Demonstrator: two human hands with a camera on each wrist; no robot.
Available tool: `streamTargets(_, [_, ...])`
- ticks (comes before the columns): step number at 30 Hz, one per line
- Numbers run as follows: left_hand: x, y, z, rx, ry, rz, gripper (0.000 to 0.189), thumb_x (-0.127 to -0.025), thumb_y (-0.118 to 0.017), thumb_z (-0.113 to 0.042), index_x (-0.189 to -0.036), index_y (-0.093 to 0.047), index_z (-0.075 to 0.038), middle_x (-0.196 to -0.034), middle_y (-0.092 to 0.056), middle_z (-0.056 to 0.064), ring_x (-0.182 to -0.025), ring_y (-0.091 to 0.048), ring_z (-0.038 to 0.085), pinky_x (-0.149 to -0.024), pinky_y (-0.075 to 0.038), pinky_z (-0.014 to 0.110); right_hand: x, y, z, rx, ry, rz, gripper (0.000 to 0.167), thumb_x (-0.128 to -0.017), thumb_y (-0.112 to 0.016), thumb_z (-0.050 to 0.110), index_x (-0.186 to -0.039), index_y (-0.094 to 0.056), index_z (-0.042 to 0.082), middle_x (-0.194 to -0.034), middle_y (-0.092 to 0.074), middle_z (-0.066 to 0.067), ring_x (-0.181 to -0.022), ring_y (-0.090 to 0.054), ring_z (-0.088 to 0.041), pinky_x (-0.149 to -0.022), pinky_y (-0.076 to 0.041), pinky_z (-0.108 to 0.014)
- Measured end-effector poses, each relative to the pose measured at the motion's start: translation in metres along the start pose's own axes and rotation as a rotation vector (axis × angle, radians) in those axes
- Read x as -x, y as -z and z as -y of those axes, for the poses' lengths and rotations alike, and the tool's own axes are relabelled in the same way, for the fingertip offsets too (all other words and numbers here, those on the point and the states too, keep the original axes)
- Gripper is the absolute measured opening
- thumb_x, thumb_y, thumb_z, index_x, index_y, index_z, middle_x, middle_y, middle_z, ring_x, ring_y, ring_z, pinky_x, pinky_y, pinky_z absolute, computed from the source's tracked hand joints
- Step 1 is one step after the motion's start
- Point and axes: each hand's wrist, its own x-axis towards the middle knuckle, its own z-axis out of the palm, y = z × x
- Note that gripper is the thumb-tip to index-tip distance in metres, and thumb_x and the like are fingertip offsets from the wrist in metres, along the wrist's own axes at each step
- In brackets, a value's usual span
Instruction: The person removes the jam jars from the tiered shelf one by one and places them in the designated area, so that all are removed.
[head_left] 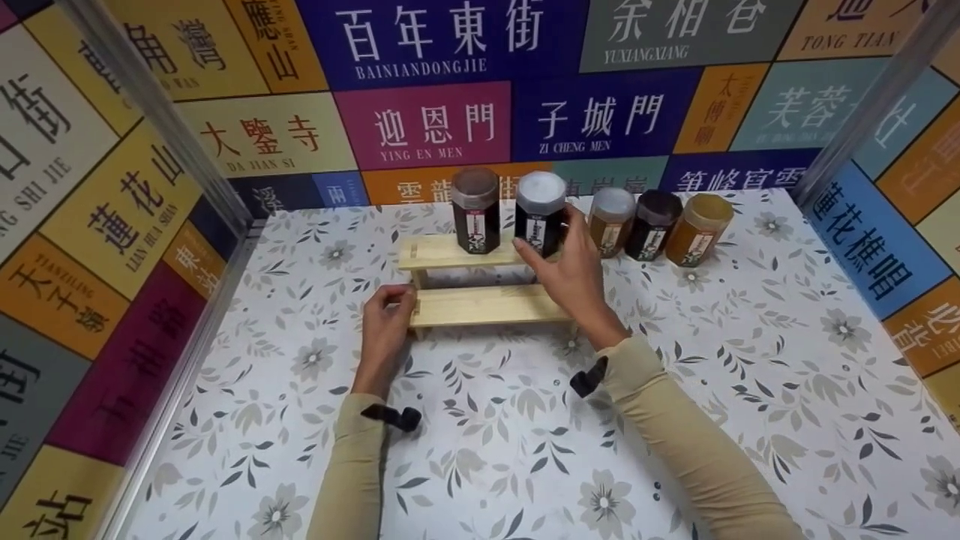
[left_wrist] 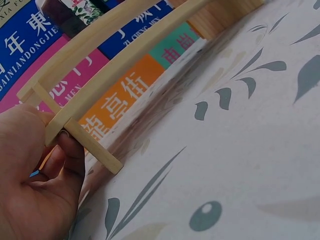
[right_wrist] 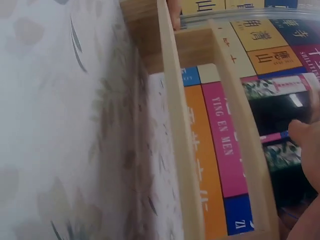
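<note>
A pale wooden two-tier rack point(head_left: 487, 306) stands on the table. My left hand point(head_left: 386, 315) grips the left end of its lower board, with thumb and fingers round the wood point(left_wrist: 59, 122) in the left wrist view. At the right part of the upper board, my right hand point(head_left: 576, 274) holds a dark jar with a whitish lid point(head_left: 528, 223), thumb on the front and fingers round its right side. To its left, a dark jar with a brown lid point(head_left: 487, 225) stands upright on the same board. Both jars carry labels.
Right of the rack, three more jars stand in a row on the table: an amber one point(head_left: 607, 229), a dark one point(head_left: 651, 229) and a golden-brown one point(head_left: 696, 232). Panels with street names point(head_left: 435, 124) wall the back and sides. A floral cloth point(head_left: 480, 442) covers the table.
</note>
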Motion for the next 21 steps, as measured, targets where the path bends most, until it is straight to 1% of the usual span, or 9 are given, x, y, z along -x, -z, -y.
streamTargets(3, [-0.001,0.0,0.0,-0.012,-0.02,0.001,0.018,-0.104,-0.072,-0.02,-0.114,-0.074,-0.005,-0.106,-0.066,0.012,-0.087,-0.067,0.018,-0.071,-0.056,0.022,0.002,-0.008,0.0,0.029,0.013,-0.073,0.093,-0.091,-0.086,0.049,-0.159,-0.042,0.004,-0.151,-0.058,-0.02,-0.137,-0.061,-0.039,-0.112,-0.053,-0.056])
streamTargets(6, [-0.002,0.002,0.001,-0.032,-0.037,-0.004,0.018,-0.104,-0.072,-0.019,-0.114,-0.075,-0.004,-0.106,-0.067,0.012,-0.087,-0.067,0.017,-0.071,-0.056,0.021,0.003,-0.011,-0.001,0.024,0.024,-0.103,0.088,-0.089,-0.088,0.044,-0.155,-0.045,0.004,-0.147,-0.061,-0.019,-0.133,-0.063,-0.037,-0.111,-0.054,-0.053])
streamTargets(11, [-0.002,0.001,0.0,-0.016,-0.025,-0.001,0.017,-0.104,-0.072,-0.019,-0.113,-0.074,-0.004,-0.106,-0.067,0.012,-0.087,-0.067,0.018,-0.07,-0.056,0.023,0.007,-0.005,-0.003,-0.017,0.015,-0.095,0.086,-0.087,-0.09,0.04,-0.154,-0.048,0.006,-0.147,-0.063,-0.017,-0.134,-0.064,-0.034,-0.113,-0.053,-0.051])
streamTargets(17, [-0.001,-0.001,0.0,0.038,0.013,-0.002,0.018,-0.105,-0.072,-0.021,-0.113,-0.072,-0.005,-0.106,-0.064,0.011,-0.084,-0.069,0.019,-0.068,-0.059,0.025,0.015,0.004,-0.003,-0.062,0.02,-0.076,0.088,-0.088,-0.09,0.039,-0.159,-0.046,0.008,-0.15,-0.061,-0.016,-0.134,-0.064,-0.033,-0.111,-0.056,-0.048])
streamTargets(21, [0.0,-0.002,0.0,0.06,0.017,-0.001,0.018,-0.105,-0.072,-0.02,-0.114,-0.072,-0.004,-0.106,-0.063,0.011,-0.084,-0.069,0.019,-0.068,-0.06,0.026,0.019,0.01,-0.006,-0.091,0.027,-0.079,0.089,-0.088,-0.09,0.037,-0.16,-0.047,0.009,-0.149,-0.062,-0.016,-0.13,-0.066,-0.031,-0.109,-0.056,-0.046])
